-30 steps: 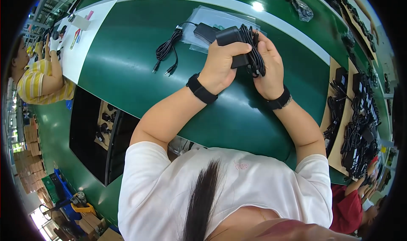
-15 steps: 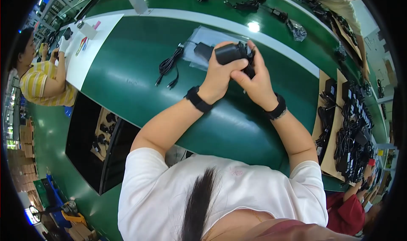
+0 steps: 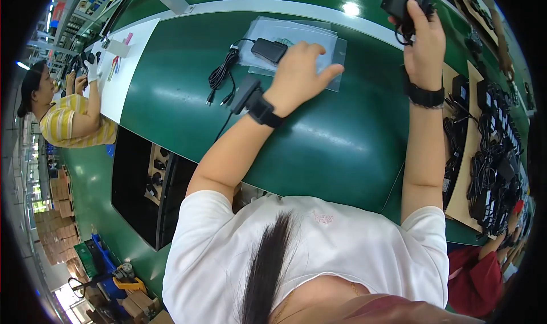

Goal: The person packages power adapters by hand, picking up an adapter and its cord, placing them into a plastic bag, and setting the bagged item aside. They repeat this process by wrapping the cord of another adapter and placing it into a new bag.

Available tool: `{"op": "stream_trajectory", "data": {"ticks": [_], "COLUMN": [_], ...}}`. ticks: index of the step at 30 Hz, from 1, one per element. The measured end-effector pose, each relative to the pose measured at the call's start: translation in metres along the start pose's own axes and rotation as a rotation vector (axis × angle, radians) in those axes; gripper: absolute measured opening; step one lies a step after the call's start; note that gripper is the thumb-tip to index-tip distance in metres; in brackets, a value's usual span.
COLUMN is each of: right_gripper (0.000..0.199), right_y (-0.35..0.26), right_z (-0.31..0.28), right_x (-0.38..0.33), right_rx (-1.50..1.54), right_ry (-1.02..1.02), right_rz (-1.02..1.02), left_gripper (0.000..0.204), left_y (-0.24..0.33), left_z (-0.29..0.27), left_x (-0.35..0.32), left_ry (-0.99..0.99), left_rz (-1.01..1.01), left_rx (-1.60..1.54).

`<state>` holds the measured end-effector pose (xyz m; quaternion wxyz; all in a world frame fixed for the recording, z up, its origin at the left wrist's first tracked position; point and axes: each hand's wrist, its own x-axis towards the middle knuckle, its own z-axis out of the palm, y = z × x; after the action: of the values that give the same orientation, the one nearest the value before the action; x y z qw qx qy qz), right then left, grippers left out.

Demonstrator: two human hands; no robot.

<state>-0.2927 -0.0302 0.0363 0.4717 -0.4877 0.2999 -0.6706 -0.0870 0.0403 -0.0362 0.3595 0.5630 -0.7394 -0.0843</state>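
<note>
My right hand [image 3: 424, 45] is raised at the far right, its fingers wrapped round a black power adapter [image 3: 402, 0] with a bunched black cord hanging below it. My left hand [image 3: 301, 76] is over the green table, thumb and fingers apart, with nothing seen in it. Beside its knuckles another black power adapter [image 3: 269, 50] lies on flat clear plastic bags [image 3: 326, 46]. That adapter's coiled black cable [image 3: 221, 78] rests to its left. A black band circles each wrist; the left one carries a dark box [image 3: 246, 94] with a thin cord.
Cardboard trays [image 3: 464, 176] of adapters and cables stand to the right. Behind a pale rail [image 3: 250, 5] is another green surface. At left, a person in a yellow striped top [image 3: 80, 119] works by a white tabletop [image 3: 128, 56]. A black bin [image 3: 137, 193] stands below the table edge.
My hands have parted. The right has carried the adapter up and to the right; the left has let go and opened near the plastic bags. The whole view has shifted slightly.
</note>
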Motion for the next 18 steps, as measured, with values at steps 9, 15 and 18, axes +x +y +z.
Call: {"op": "stream_trajectory", "data": {"ticks": [9, 15, 18], "right_gripper": [0.023, 0.025, 0.026], "right_y": [-0.051, -0.059, -0.067], "right_z": [0.006, 0.001, -0.007], "right_x": [-0.010, -0.008, -0.009], "right_rx": [0.059, 0.128, 0.087], "right_ry": [0.039, 0.019, 0.090], "right_rz": [-0.189, -0.225, -0.187], "left_gripper": [0.040, 0.022, 0.014], "left_y": [0.003, -0.014, -0.013], "left_z": [0.024, 0.011, -0.013], "left_x": [0.048, 0.055, 0.056], "left_ry": [-0.592, -0.491, -0.328], "left_rz": [-0.198, -0.525, -0.693], "left_rx": [0.274, -0.136, -0.610]}}
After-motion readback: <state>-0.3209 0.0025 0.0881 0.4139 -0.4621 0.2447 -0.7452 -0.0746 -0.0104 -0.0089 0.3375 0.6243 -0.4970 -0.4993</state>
